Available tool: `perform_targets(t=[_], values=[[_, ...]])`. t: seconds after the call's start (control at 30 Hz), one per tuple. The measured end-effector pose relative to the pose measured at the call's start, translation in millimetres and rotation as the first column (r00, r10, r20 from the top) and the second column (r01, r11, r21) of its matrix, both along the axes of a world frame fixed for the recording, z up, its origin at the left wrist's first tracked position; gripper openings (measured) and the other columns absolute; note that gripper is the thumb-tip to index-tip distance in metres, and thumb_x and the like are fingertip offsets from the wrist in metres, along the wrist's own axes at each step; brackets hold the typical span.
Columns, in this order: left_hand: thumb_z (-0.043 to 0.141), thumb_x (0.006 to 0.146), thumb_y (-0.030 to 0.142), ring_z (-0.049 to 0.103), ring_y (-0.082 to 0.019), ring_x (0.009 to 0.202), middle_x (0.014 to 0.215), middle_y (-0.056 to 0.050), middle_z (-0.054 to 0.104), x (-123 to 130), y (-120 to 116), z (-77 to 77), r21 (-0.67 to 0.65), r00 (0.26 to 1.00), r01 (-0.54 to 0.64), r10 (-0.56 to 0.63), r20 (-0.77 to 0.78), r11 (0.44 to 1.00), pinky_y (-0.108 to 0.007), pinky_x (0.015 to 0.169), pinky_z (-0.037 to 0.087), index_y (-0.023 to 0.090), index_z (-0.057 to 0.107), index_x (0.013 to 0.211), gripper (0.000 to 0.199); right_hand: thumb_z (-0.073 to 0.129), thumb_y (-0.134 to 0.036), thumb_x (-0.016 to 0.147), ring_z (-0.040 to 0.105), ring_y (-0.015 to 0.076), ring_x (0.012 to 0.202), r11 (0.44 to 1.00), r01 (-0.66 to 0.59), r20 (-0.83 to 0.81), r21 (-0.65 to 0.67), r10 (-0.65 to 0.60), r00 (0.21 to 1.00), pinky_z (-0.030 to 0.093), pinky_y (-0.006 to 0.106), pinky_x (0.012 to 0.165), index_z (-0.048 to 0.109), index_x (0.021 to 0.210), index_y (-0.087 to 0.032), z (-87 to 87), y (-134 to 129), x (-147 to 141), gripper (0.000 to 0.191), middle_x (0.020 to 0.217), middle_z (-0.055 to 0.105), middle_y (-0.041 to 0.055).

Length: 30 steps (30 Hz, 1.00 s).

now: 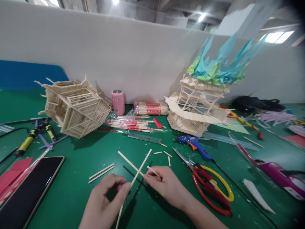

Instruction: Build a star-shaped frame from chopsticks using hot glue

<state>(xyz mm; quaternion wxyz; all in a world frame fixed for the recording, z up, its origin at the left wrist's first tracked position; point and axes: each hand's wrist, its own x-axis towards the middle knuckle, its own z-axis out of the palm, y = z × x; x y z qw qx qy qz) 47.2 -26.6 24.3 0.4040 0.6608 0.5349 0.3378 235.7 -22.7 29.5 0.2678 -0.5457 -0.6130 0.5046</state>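
My left hand (108,197) pinches a long wooden stick (144,160) between thumb and fingers at the lower middle. The stick slants up to the right and crosses a second stick (127,159), forming an X above the green table. My right hand (164,184) is closed on the lower right end of that second stick, with a short stick (152,170) also held at its fingertips. Two cut sticks (101,173) lie side by side left of my hands. Small stick pieces (168,154) lie just beyond my right hand.
Scissors (207,184) and a blue glue gun (194,144) lie on the right. A phone (28,190) is at the lower left. Stick structures stand at the back left (76,108) and back right (190,117). Between them are a pink bottle (118,102) and stick packs (151,108).
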Motion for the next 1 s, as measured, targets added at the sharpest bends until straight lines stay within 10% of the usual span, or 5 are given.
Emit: perform_targets(t=[0.13, 0.27, 0.53, 0.7, 1.0], values=[[0.061, 0.069, 0.043, 0.053, -0.015, 0.063, 0.064, -0.003, 0.062, 7.9, 7.4, 12.6, -0.422, 0.905, 0.037, 0.149, 0.398, 0.906, -0.024, 0.058, 0.040, 0.017, 0.068, 0.075, 0.028, 0.045, -0.040, 0.080, 0.023, 0.0081, 0.049, 0.999, -0.039, -0.016, 0.018, 0.039, 0.999, 0.017, 0.022, 0.043, 0.039, 0.055, -0.018, 9.6, -4.1, -3.9, 0.033, 0.052, 0.025, -0.0068], [0.070, 0.061, 0.037, 0.046, -0.008, 0.049, 0.057, 0.000, 0.058, 18.6, 8.0, 6.0, -0.573, 0.787, 0.212, 0.210, 0.581, 0.792, -0.019, 0.048, 0.033, 0.014, 0.068, 0.075, 0.027, 0.048, -0.036, 0.079, 0.028, 0.0085, 0.051, 0.989, -0.075, 0.045, 0.127, 0.069, 0.997, 0.021, 0.022, 0.047, 0.039, 0.051, -0.017, 13.9, -8.3, -10.1, 0.035, 0.053, 0.029, -0.0058], [0.071, 0.061, 0.038, 0.038, -0.003, 0.037, 0.049, 0.003, 0.055, 19.3, 6.7, -7.3, -0.615, 0.660, 0.187, 0.365, 0.656, 0.766, -0.018, 0.041, 0.024, 0.012, 0.065, 0.071, 0.028, 0.035, -0.043, 0.085, 0.028, 0.0096, 0.051, 0.952, 0.292, -0.329, -0.095, -0.307, 0.893, 0.023, 0.022, 0.047, 0.055, 0.069, -0.017, 5.0, 8.3, -9.0, 0.037, 0.055, 0.029, -0.0055], [0.070, 0.061, 0.041, 0.039, -0.004, 0.040, 0.050, 0.002, 0.054, 16.6, 5.2, -10.2, -0.606, 0.667, 0.186, 0.353, 0.656, 0.773, -0.019, 0.043, 0.025, 0.012, 0.062, 0.059, 0.030, 0.045, -0.051, 0.079, 0.021, 0.0072, 0.046, 0.949, 0.163, -0.420, -0.270, -0.269, 0.867, 0.017, 0.021, 0.044, 0.061, 0.081, -0.014, 8.3, 15.4, -20.8, 0.040, 0.055, 0.028, -0.0070], [0.070, 0.060, 0.045, 0.036, -0.004, 0.038, 0.043, 0.002, 0.050, 11.6, 4.6, -12.0, -0.607, 0.674, 0.202, 0.341, 0.656, 0.768, -0.018, 0.041, 0.023, 0.012, 0.060, 0.054, 0.035, 0.044, -0.054, 0.079, 0.035, 0.0093, 0.053, 0.991, 0.091, -0.269, -0.100, -0.115, 0.956, 0.025, 0.023, 0.050, 0.065, 0.087, -0.012, 10.0, 18.5, -32.0, 0.048, 0.059, 0.040, -0.0034]])
